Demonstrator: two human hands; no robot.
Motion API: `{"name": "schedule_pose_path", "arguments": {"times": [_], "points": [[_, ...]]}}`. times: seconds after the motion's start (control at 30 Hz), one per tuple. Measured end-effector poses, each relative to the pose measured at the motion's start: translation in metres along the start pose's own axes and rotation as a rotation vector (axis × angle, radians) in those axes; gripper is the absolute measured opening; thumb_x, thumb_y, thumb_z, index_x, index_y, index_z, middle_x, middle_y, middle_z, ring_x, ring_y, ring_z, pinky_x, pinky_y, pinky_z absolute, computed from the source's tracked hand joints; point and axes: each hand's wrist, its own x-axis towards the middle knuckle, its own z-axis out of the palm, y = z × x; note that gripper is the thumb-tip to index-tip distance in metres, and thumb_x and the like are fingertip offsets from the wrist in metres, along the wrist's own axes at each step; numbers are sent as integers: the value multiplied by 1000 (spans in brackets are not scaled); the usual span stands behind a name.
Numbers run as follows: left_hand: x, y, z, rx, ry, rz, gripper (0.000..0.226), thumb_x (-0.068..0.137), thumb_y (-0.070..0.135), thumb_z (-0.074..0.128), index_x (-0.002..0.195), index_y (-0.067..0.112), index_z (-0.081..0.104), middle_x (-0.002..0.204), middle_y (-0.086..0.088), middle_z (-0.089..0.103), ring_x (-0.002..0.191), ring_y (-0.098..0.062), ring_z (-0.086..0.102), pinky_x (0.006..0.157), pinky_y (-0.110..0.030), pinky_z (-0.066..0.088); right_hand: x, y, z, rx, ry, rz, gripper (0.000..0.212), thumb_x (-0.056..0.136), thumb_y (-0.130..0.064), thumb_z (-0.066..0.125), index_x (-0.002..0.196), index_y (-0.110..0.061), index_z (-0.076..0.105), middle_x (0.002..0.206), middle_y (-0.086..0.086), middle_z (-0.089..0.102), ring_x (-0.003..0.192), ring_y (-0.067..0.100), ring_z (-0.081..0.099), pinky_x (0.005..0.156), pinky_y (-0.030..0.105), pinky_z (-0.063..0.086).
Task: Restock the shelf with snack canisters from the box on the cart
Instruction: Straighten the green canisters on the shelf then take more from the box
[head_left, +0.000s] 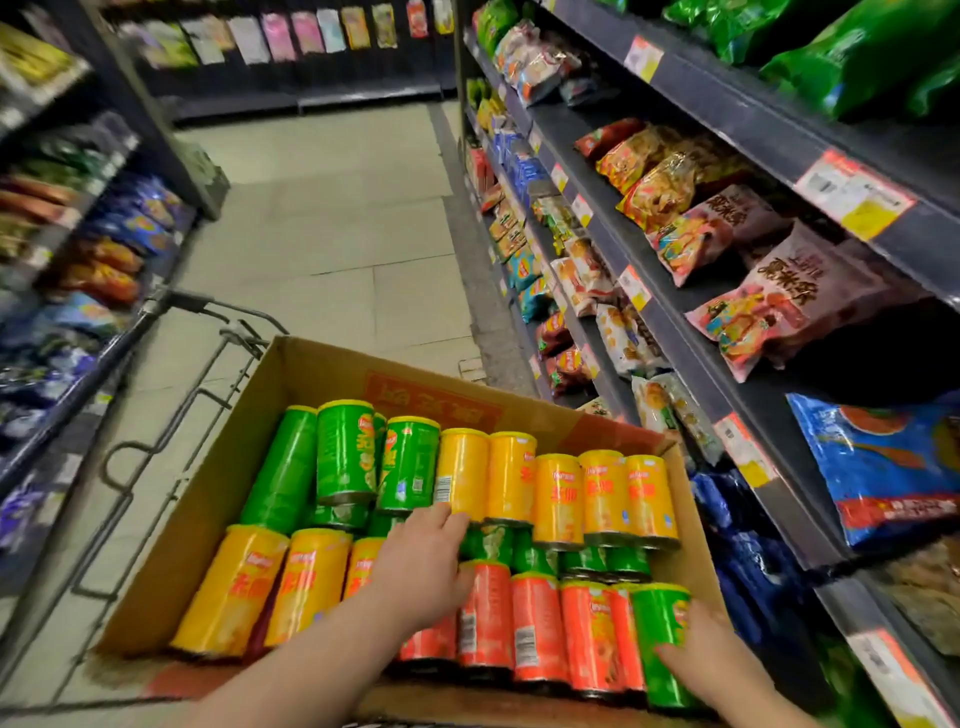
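Cardboard box (208, 525) sits open on a wire cart (171, 395) in a shop aisle, just beside the shelf (691, 358) on the right. Snack canisters (558, 499) fill the box, laid lengthwise with lids toward the far wall: green and yellow in the far row, yellow and orange in the near row, more green ones showing underneath. Left hand (415, 566) reaches into the middle of the box, palm down over the near row, fingertips touching the lower end of a yellow canister (462, 473) in the far row. Whether it grasps anything cannot be told, since the fingers dip into the gap between the rows. Right hand (701, 639) is at the near right corner of the box, fingers wrapped across the front of a green canister (657, 618). That canister lies in the box, touching the orange canisters (535, 623) beside it. Shelf tiers carry snack bags (769, 301), with price tags (852, 192) along the edges. Left-hand rack (78, 249) holds further bags, blurred. Floor (337, 208) is pale tile.
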Motion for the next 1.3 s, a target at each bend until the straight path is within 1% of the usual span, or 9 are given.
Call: {"name": "schedule_pose_path", "arguments": {"times": [0.17, 0.27, 0.37, 0.57, 0.67, 0.8, 0.97, 1.07, 1.3], "points": [[6, -10, -8, -56, 155, -76, 68, 82, 42, 56, 141, 13, 40, 144, -13, 38, 135, -31, 34, 104, -43, 39, 8, -11, 11, 91, -81, 26, 77, 78, -37, 72, 136, -20, 26, 133, 8, 42, 123, 22, 48, 105, 35, 39], [15, -16, -13, -84, 135, -159, 73, 87, 42, 55, 148, 15, 25, 153, -11, 23, 142, -28, 21, 112, -40, 28, 13, -12, 20, 236, -139, 62, 90, 69, -35, 78, 137, -20, 21, 129, 8, 50, 114, 24, 55, 101, 39, 42], [28, -22, -20, -138, 122, -245, 79, 88, 45, 54, 150, 15, 17, 157, -11, 14, 145, -27, 13, 115, -40, 22, 16, -10, 21, 271, -153, 99, 97, 65, -38, 79, 139, -20, 20, 135, 10, 43, 121, 24, 49, 104, 37, 39], [53, -35, -28, -340, 120, -443, 87, 85, 41, 60, 151, 12, 11, 158, -15, 5, 145, -32, 10, 114, -47, 24, 17, -8, 15, 283, -133, 44, 75, 63, -32, 83, 125, -22, 41, 111, -1, 43, 100, 13, 48, 96, 35, 43], [62, -35, -30, -409, 114, -546, 90, 84, 37, 63, 151, 13, 8, 157, -16, 11, 141, -37, 21, 109, -50, 31, 16, -11, 15, 320, -102, 10, 68, 63, -29, 84, 119, -25, 46, 108, -4, 44, 98, 10, 51, 95, 37, 46], [68, -44, -22, -472, 95, -719, 98, 83, 41, 64, 151, 11, -1, 145, -21, 36, 130, -42, 38, 104, -49, 35, 11, -17, 13, 374, -75, -37, 64, 66, -25, 83, 118, -26, 45, 107, -7, 51, 95, 8, 55, 89, 32, 48], [67, -51, -14, -553, 72, -788, 90, 75, 49, 72, 139, 1, 30, 132, -24, 44, 116, -40, 50, 91, -45, 45, 6, -24, 8, 461, -60, -78, 64, 72, -21, 80, 119, -28, 37, 97, -13, 57, 87, 4, 57, 74, 25, 45], [61, -49, -13, -572, 53, -788, 90, 72, 51, 76, 133, -1, 36, 130, -24, 41, 112, -39, 50, 87, -44, 46, 3, -28, 9, 485, -44, -76, 68, 73, -20, 79, 126, -25, 38, 95, -13, 59, 83, -1, 58, 64, 20, 43], [39, -37, -18, -570, 153, -634, 86, 68, 53, 77, 125, 4, 35, 119, -16, 54, 106, -36, 55, 85, -42, 49, -12, -52, 9, 555, 10, -69, 75, 67, -23, 83, 125, -28, 36, 104, -6, 60, 93, 11, 61, 87, 39, 53]]}}
